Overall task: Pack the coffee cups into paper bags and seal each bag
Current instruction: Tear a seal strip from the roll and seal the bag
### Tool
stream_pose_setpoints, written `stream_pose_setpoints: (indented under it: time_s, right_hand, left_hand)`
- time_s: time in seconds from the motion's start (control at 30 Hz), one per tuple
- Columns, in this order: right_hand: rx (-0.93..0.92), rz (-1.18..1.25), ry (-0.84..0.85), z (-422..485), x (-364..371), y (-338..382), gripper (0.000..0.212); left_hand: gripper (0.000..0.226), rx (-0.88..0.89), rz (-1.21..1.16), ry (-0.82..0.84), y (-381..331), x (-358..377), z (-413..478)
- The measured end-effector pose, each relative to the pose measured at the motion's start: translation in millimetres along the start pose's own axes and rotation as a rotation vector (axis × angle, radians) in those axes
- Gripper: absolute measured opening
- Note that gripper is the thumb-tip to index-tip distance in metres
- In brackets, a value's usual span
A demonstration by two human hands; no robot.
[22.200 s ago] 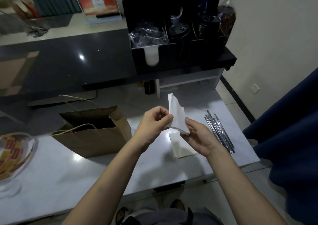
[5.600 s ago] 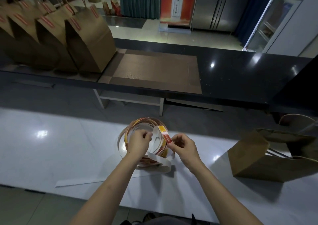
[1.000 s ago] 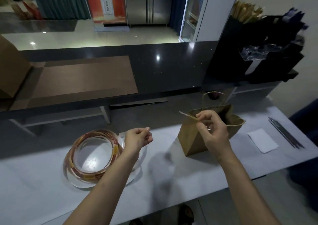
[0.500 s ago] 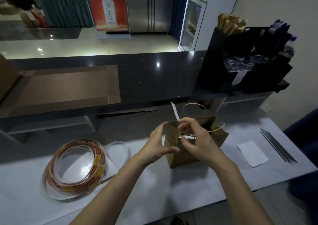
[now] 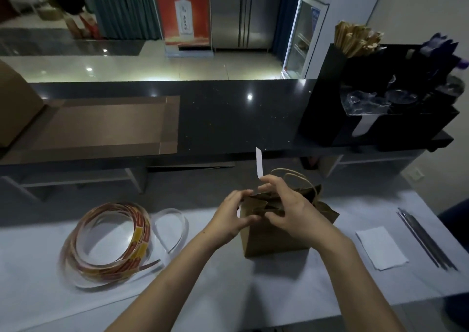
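We see the brown paper bag [image 5: 276, 238] standing upright on the white counter [image 5: 253, 288], near its middle, with both hands at the bag's mouth. Our left hand [image 5: 232, 217] grips the top left edge of the bag, fingers curled over the rim and thumb against the near face. Our right hand [image 5: 288, 208] pinches the lower end of a white strip [image 5: 259, 163] between thumb and forefinger, just above the rim; the strip stands upright above the fingers, and the rest of that hand is curled over the folded top of the bag. What is inside the bag is hidden from us, so we cannot tell whether a cup is in it. To the left, well apart from the bag, a loose coil of red and yellow sticker tape [image 5: 111, 240] lies on the counter. To the right lie a white napkin [image 5: 382, 246] and, beyond it, a bundle of dark thin sticks [image 5: 426, 239]. Behind runs a raised black ledge [image 5: 228, 118] carrying a brown mat [image 5: 101, 126] and a black organiser [image 5: 375, 123].
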State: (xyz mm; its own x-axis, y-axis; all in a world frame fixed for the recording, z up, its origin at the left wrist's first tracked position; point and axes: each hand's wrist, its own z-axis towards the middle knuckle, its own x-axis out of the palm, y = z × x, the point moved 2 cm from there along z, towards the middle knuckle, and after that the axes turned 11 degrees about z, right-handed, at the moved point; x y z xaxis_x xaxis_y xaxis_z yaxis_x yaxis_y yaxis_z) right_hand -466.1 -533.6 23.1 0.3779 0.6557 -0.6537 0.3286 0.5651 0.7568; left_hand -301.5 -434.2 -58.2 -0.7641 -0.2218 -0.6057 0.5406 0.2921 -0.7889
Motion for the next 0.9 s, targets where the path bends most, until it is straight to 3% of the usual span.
stream_pose_setpoints:
  time_s: [0.43, 0.9]
  right_hand:
    - [-0.058, -0.114, -0.005, 24, 6, -40, 0.090]
    - [-0.095, -0.005, -0.037, 25, 12, -46, 0.071]
  left_hand:
    - [0.028, -0.025, -0.041, -0.061, 4, 4, -1]
    - [0.007, -0.011, -0.029, -0.224, 4, 6, -11]
